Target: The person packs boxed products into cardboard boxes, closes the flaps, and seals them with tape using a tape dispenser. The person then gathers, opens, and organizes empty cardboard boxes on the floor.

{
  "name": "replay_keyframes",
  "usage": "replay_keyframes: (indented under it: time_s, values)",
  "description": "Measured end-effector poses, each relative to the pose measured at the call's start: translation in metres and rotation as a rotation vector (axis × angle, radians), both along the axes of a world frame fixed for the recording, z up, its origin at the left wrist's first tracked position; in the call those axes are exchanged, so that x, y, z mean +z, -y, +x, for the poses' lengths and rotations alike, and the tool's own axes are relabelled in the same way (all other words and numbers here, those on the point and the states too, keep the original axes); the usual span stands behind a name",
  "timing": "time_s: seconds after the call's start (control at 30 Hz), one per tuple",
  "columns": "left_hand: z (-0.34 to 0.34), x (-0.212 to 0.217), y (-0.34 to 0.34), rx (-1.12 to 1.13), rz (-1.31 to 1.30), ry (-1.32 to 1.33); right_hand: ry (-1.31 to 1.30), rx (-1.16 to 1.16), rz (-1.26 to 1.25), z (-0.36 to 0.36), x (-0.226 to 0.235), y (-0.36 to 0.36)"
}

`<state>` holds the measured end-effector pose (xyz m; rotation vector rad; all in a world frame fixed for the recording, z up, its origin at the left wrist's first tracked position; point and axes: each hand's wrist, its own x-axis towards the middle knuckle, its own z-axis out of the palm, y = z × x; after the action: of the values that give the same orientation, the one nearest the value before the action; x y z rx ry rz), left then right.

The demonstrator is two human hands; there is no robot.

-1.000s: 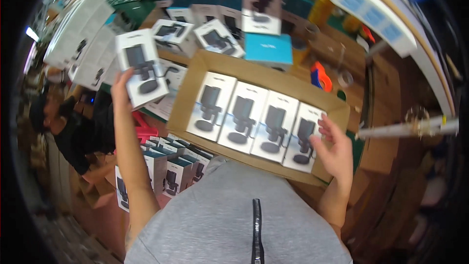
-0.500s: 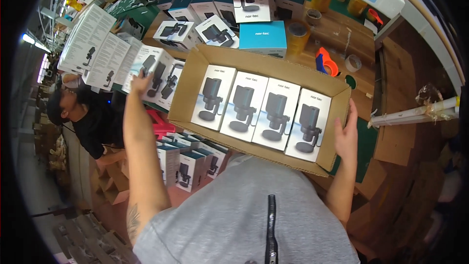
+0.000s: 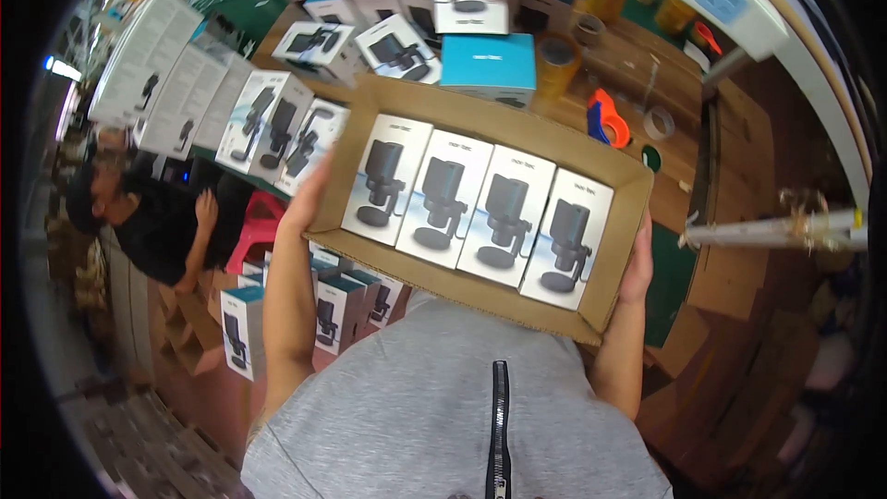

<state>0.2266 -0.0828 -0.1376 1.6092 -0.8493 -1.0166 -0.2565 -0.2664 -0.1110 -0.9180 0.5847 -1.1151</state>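
An open brown cardboard carton (image 3: 504, 120) is in front of my body, slightly tilted down to the right. Inside it stand several white boxes (image 3: 443, 199) in a row, each printed with a black desk microphone. My left hand (image 3: 309, 201) grips the carton's left end, its fingertips hidden behind the wall. On the opposite end, my right hand (image 3: 637, 263) presses against the outer wall, fingers partly hidden. Just beyond my left hand, more white microphone boxes (image 3: 263, 125) stand side by side.
Behind the carton are a teal-topped box (image 3: 488, 65), an orange-and-blue tape dispenser (image 3: 608, 118) and tape rolls (image 3: 557, 55) on a wooden bench (image 3: 637, 74). Lower left, more boxes (image 3: 337, 310) stand near a pink stool (image 3: 261, 222). A seated person (image 3: 152, 231) is at left.
My left hand has come away from the white boxes at the left and taken hold of the carton's left end. The right hand stays on the other end.
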Motion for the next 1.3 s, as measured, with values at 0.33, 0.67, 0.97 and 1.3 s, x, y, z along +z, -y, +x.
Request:
replay_keyframes:
  time_s: [0.33, 0.67, 0.97, 1.3]
  values:
    - [-0.051, 0.053, 0.072, -0.971, 0.727, 0.548, -1.221, 0.903, -0.882, 0.016, -0.03, -0.001]
    - [-0.047, 0.04, 0.053, -0.795, 0.6, 0.459, -1.239, 1.279, -0.801, 0.095, 0.055, -0.036]
    - [-0.122, 0.022, 0.055, -0.513, 0.453, 0.882, -1.412, 0.768, -1.076, 0.097, -0.017, 0.033]
    - [-0.146, -0.017, 0.049, -0.086, 0.165, 1.144, -1.202, -0.095, -1.027, 0.113, 0.084, 0.111]
